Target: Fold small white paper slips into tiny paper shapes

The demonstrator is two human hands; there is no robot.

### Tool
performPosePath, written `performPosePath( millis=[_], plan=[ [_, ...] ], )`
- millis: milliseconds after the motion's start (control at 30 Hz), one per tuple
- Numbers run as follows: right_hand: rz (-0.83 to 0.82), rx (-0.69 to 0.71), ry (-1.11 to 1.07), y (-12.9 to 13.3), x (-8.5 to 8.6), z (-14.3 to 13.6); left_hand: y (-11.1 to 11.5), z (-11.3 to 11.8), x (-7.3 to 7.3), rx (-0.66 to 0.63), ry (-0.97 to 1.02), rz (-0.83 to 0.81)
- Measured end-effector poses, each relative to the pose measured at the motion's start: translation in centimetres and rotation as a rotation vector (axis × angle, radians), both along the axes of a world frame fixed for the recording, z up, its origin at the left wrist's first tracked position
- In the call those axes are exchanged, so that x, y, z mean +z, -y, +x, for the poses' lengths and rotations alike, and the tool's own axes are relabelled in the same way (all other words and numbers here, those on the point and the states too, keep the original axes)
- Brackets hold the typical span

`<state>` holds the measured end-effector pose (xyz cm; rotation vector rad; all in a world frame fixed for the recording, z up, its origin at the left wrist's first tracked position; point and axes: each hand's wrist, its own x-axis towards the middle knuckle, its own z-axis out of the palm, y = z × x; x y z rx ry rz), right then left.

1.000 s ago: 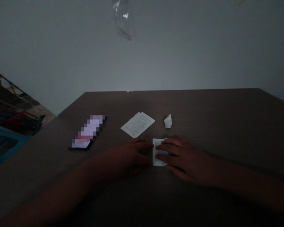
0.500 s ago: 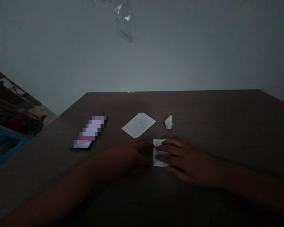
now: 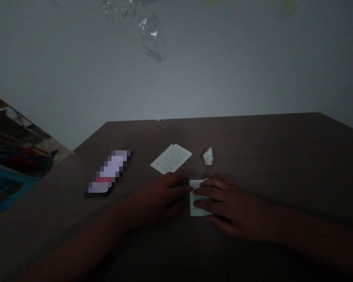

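Observation:
A small printed sheet of paper lies on the dark wooden table, its right part hidden under my right hand. The fingers of that hand are spread and rest flat across the paper. My left hand is at the paper's left edge, one fingertip at its upper left side and the other fingers stretched out over the table. Beyond my hands lie a few printed paper sheets, overlapping. To their right sits a small folded white paper piece.
A phone with a lit, blurred screen lies on the table at left. Behind the table rises a grey wall with clear plastic on it. A blue plastic stool-like thing stands on the floor at far left.
My left hand's lower fingers have drawn back a little from the paper's left edge. My right hand stays on the sheet. The whole view has tilted slightly upward.

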<state>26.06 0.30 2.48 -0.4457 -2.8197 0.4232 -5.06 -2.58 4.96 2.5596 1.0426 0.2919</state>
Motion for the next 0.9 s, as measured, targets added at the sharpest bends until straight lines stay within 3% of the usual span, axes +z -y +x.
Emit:
performPosePath(
  millis=[167,367,567,900],
  plan=[
    [-0.011,-0.005,0.002,0.1,0.2,-0.1,0.3,0.7,0.3,-0.016,-0.110,0.047],
    [-0.061,-0.020,-0.105,-0.1,0.0,0.1,0.5,1.2,0.6,-0.031,-0.108,0.081],
    [-0.176,-0.051,-0.304,-0.7,0.0,-0.1,0.8,2.0,0.6,0.049,-0.110,0.063],
    [-0.270,-0.084,-0.309,-1.3,-1.3,-0.3,0.5,2.8,-0.2,0.125,-0.094,0.039]
  ],
)
